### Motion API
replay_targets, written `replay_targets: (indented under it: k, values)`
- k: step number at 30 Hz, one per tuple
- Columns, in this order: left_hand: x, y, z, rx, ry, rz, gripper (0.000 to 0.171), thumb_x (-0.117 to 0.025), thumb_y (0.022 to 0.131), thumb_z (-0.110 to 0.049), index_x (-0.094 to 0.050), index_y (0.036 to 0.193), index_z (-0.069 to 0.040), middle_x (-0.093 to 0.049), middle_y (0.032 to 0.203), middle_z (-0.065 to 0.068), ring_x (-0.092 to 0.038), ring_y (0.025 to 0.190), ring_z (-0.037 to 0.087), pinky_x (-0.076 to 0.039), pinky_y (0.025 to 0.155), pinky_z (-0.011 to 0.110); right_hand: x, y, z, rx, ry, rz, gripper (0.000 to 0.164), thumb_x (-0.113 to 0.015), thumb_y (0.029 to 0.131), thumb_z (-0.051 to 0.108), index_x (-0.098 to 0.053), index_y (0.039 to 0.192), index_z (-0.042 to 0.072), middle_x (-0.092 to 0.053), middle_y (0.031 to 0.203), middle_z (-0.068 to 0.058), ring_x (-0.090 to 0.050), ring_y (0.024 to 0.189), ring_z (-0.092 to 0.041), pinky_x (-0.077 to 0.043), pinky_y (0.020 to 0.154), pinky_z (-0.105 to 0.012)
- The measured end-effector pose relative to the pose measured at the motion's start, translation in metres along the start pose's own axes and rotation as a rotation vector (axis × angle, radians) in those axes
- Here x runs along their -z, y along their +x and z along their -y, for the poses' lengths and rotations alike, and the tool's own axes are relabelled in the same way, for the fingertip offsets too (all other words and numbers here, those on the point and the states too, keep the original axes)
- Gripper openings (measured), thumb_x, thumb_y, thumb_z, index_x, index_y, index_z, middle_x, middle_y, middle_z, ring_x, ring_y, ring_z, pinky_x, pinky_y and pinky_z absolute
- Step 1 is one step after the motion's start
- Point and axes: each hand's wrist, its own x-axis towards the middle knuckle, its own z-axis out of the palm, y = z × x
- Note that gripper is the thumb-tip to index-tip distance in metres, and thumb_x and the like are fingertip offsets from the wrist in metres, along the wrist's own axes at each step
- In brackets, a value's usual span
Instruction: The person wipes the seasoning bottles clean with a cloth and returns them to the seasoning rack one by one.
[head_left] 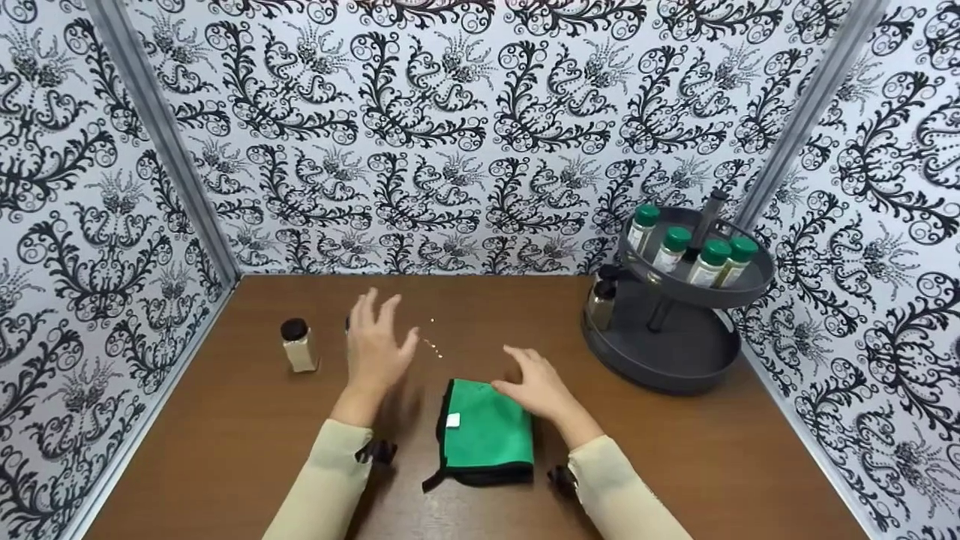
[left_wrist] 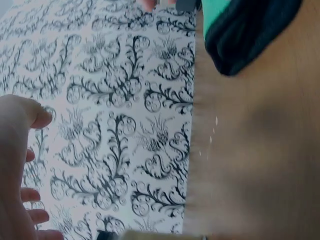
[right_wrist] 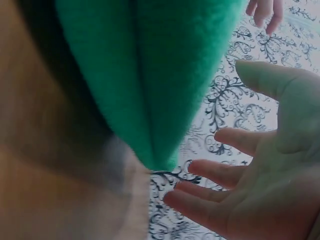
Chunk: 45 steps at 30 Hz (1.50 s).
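A folded green cloth (head_left: 491,427) with black edging, a hanging loop and a small white tag lies on the table between the forearms. My right hand (head_left: 536,382) is at its upper right corner, fingers spread and holding nothing. In the right wrist view the cloth's folded layers (right_wrist: 150,75) fill the space beside the spread right fingers. Further left and forward, my left hand (head_left: 375,352) is raised over the table with fingers apart, holding nothing. Behind it a dark-capped thing is mostly hidden. Several small white bits (head_left: 433,346) lie on the table to the right of the left hand.
A jar with a black cap (head_left: 300,346) stands at the left. At the right is a two-tier dark turntable (head_left: 675,375); several green-capped jars (head_left: 709,264) sit on its upper tier and black-capped jars (head_left: 601,306) on its lower one. Patterned walls (head_left: 450,150) enclose the table.
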Motion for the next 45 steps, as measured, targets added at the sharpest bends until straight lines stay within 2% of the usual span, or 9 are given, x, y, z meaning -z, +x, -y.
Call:
replay_targets:
  k: [4,7,13,19,25,33,40,43,45]
  values:
    - [0.000,-0.004,0.017,0.063,-0.010,-0.062,0.057,-0.083,0.085,-0.024,-0.064,0.134,-0.003,-0.048,0.153,0.037,-0.045,0.141,0.058,-0.038,0.120,0.068,-0.006,0.003,-0.006,-0.027,0.026,0.040,0.067,-0.076,0.096,0.036,-0.056,0.152,0.006,-0.055,0.152,-0.026,-0.051,0.143,-0.048,-0.043,0.116,-0.065]
    - [-0.003,-0.008,0.028,0.118,-0.022,-0.078,0.057,-0.084,0.084,-0.023,-0.065,0.134,-0.003,-0.046,0.153,0.036,-0.044,0.141,0.057,-0.039,0.118,0.068,-0.010,0.004,-0.010,-0.029,0.017,0.051,0.064,-0.077,0.095,0.036,-0.060,0.148,0.005,-0.061,0.145,-0.025,-0.056,0.137,-0.046,-0.047,0.113,-0.062]
    - [-0.012,-0.013,0.039,0.282,-0.144,-0.058,0.063,-0.085,0.085,-0.023,-0.061,0.139,-0.003,-0.045,0.153,0.035,-0.044,0.140,0.055,-0.042,0.115,0.066,-0.012,0.003,-0.015,-0.006,0.008,0.027,0.056,-0.081,0.090,0.031,-0.068,0.135,0.001,-0.071,0.122,-0.020,-0.067,0.115,-0.040,-0.055,0.101,-0.058]
    - [-0.017,-0.015,0.051,0.437,-0.253,-0.069,0.065,-0.085,0.085,-0.018,-0.058,0.142,0.000,-0.052,0.142,0.033,-0.050,0.133,0.051,-0.039,0.115,0.062,-0.012,0.002,-0.016,-0.023,0.043,0.034,0.050,-0.081,0.089,0.029,-0.071,0.129,0.000,-0.075,0.119,-0.015,-0.070,0.115,-0.037,-0.057,0.100,-0.054]
    - [-0.018,-0.020,0.066,0.556,-0.315,-0.002,0.067,-0.079,0.089,-0.017,-0.052,0.149,-0.002,-0.053,0.143,0.028,-0.054,0.131,0.048,-0.043,0.112,0.061,-0.009,0.002,-0.017,-0.076,0.041,0.046,0.045,-0.081,0.089,0.030,-0.073,0.124,0.003,-0.076,0.120,-0.013,-0.071,0.114,-0.036,-0.058,0.099,-0.052]
    - [-0.020,-0.024,0.079,0.620,-0.382,0.065,0.067,-0.073,0.096,-0.017,-0.044,0.155,-0.002,-0.052,0.150,0.026,-0.049,0.141,0.045,-0.039,0.119,0.059,0.001,0.001,-0.017,-0.157,0.029,0.092,0.035,-0.083,0.089,0.032,-0.077,0.113,0.008,-0.075,0.115,-0.011,-0.068,0.103,-0.029,-0.058,0.091,-0.050]
    - [-0.022,-0.028,0.085,0.661,-0.398,0.047,0.064,-0.078,0.093,-0.017,-0.051,0.149,-0.002,-0.056,0.149,0.025,-0.052,0.140,0.044,-0.042,0.118,0.057,0.001,0.002,-0.022,-0.191,0.033,0.115,0.038,-0.089,0.082,0.031,-0.077,0.108,0.007,-0.075,0.108,-0.010,-0.068,0.095,-0.024,-0.059,0.084,-0.044]
    - [-0.023,-0.029,0.087,0.669,-0.400,0.059,0.066,-0.080,0.091,-0.014,-0.052,0.149,-0.001,-0.058,0.148,0.026,-0.054,0.138,0.044,-0.044,0.117,0.056,0.001,0.002,-0.025,-0.206,0.102,0.138,0.032,-0.092,0.079,0.026,-0.075,0.098,0.007,-0.071,0.094,-0.004,-0.063,0.080,-0.019,-0.056,0.070,-0.035]
    - [-0.024,-0.030,0.088,0.669,-0.394,0.063,0.065,-0.080,0.090,-0.013,-0.053,0.148,0.000,-0.059,0.148,0.027,-0.055,0.138,0.044,-0.044,0.117,0.056,0.002,0.001,-0.026,-0.202,0.162,0.163,0.027,-0.091,0.079,0.022,-0.069,0.086,0.009,-0.061,0.080,0.001,-0.056,0.070,-0.015,-0.051,0.062,-0.030]
